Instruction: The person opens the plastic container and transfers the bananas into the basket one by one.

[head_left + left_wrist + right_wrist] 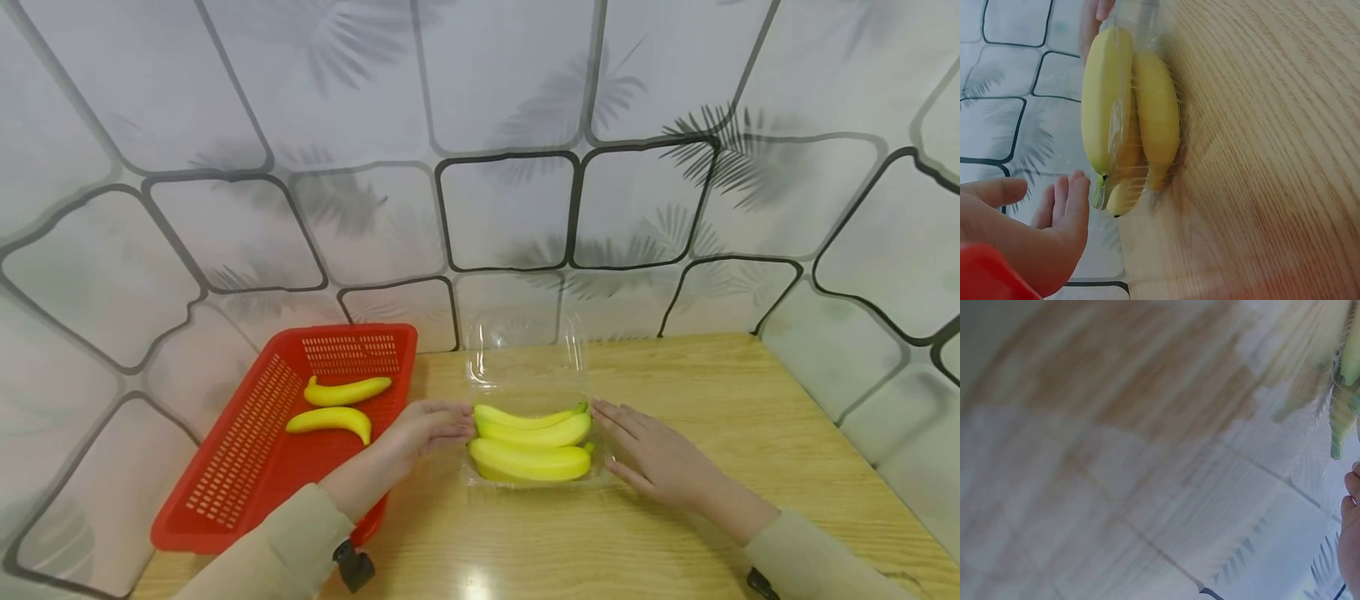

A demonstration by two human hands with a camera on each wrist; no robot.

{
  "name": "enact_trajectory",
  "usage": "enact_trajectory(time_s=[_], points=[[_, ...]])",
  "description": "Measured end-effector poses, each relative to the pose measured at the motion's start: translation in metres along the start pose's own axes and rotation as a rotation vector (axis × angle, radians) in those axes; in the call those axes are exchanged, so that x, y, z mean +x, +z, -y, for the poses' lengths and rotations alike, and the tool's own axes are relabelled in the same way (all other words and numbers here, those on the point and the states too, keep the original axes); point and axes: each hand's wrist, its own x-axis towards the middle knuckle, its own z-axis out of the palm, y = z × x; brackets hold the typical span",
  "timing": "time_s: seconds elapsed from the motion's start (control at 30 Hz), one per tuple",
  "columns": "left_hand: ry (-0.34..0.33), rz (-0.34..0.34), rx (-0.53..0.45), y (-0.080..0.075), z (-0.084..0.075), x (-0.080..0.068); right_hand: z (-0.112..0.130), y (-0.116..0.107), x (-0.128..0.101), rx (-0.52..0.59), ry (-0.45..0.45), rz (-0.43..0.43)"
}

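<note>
A clear plastic clamshell box (527, 377) stands open on the wooden table (712, 400), its lid raised at the back. Three yellow bananas (531, 440) lie side by side in its base. My left hand (431, 425) rests with straight fingers against the box's left edge. My right hand (648, 454) lies flat on the table with its fingers at the box's right edge. In the left wrist view the bananas (1125, 112) show through the box wall, with my left fingers (1069, 200) just beside their stem ends. The right wrist view is blurred; only green stem tips (1342, 419) and a fingertip (1352, 487) show.
A red perforated basket (247, 467) sits at the table's left, holding two more bananas (337, 404). A patterned grey wall (480, 167) closes the back and both sides. Bare table lies to the right of the box and in front of it.
</note>
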Motion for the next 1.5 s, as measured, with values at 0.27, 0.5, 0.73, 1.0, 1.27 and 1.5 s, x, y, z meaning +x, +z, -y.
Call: enact_trajectory(time_s=[0.27, 0.5, 0.73, 1.0, 1.27, 1.5], points=[[0.006, -0.009, 0.092, 0.004, 0.004, -0.001, 0.0, 0.0, -0.001, -0.001, 0.003, -0.001], [0.032, 0.008, 0.136, 0.012, 0.004, 0.0, 0.001, 0.0, -0.001, -0.008, 0.002, 0.0], [0.032, -0.045, 0.3, 0.017, 0.008, 0.004, 0.0, 0.001, -0.001, 0.001, 0.003, 0.007], [0.096, -0.002, 0.344, 0.018, 0.012, 0.007, 0.001, 0.001, -0.001, 0.001, -0.002, 0.0], [0.14, -0.001, 0.466, 0.019, 0.012, 0.011, 0.002, 0.001, -0.001, 0.003, 0.006, 0.0], [0.144, 0.027, 0.607, 0.018, 0.01, 0.012, 0.002, 0.002, -0.001, 0.008, 0.02, 0.0]])
